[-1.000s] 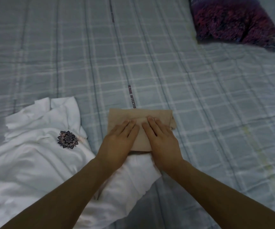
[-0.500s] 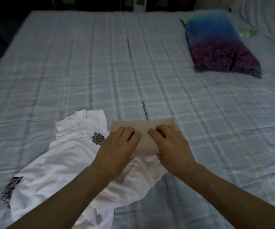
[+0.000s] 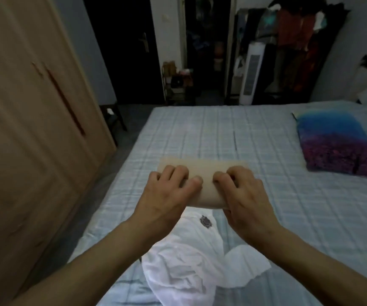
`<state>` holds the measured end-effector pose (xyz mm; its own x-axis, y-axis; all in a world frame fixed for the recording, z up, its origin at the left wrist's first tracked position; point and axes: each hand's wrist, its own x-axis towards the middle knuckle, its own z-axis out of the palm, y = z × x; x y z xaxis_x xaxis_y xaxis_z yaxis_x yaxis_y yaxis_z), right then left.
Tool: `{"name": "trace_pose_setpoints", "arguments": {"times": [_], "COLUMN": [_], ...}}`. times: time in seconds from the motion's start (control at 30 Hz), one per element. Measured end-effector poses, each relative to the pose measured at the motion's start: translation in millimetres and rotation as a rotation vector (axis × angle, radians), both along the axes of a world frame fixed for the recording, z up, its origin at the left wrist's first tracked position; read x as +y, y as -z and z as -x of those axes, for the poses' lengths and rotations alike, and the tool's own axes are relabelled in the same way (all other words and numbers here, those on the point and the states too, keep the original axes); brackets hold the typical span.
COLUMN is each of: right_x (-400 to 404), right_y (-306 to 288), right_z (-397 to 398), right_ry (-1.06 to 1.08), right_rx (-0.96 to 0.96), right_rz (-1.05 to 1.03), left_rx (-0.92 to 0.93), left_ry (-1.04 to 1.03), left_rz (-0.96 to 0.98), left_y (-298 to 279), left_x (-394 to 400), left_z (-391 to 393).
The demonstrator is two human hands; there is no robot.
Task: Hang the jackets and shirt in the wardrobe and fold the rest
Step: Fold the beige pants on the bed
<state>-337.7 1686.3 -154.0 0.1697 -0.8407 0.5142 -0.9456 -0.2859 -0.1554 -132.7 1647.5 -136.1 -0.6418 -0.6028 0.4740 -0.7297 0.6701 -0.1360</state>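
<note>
A small folded beige garment (image 3: 208, 167) is lifted above the bed, held by both hands. My left hand (image 3: 164, 193) grips its left part with curled fingers. My right hand (image 3: 244, 195) grips its right part the same way. Below my hands a crumpled white shirt (image 3: 191, 261) with a small dark mandala print lies on the blue checked bedsheet (image 3: 200, 133). The beige wardrobe (image 3: 23, 129) stands at the left with its doors closed.
A blue and purple pillow (image 3: 332, 142) lies at the bed's right side. Past the bed's far end are a dark doorway, a white tower fan (image 3: 249, 74) and a rack of hanging clothes (image 3: 295, 40). A narrow floor strip runs between bed and wardrobe.
My hands went from pressing flat on the beige garment to gripping it and lifting it off the bed. The view has tilted up and now shows the room and wardrobe.
</note>
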Motion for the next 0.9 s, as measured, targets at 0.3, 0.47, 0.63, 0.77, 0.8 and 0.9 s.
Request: {"name": "trace_pose_setpoints", "arguments": {"times": [0.3,0.47,0.63,0.77,0.8,0.9], "right_x": [-3,12,56,100,112,151], "right_y": [-53,-69,-100,-112,-114,-117], "right_z": [-108,-193,-304,-385,-405,-467], "right_ry": [-0.331,-0.554,-0.800,-0.939,-0.968,-1.047], "right_rx": [-0.016,-0.002,-0.010,0.015,0.030,0.076], "right_rz": [0.118,0.120,0.153,0.203,0.213,0.223], "left_rx": [-0.121,-0.157,-0.176,-0.194,-0.196,-0.199], "left_ry": [-0.327,-0.595,-0.812,-0.931,-0.948,-1.007], "left_rz": [0.078,0.057,0.082,0.085,0.082,0.077], "left_y": [-68,-84,-106,-112,-112,-114], "left_x": [75,139,223,294,311,363], "left_z": [-107,-175,-268,-337,-354,-407]}}
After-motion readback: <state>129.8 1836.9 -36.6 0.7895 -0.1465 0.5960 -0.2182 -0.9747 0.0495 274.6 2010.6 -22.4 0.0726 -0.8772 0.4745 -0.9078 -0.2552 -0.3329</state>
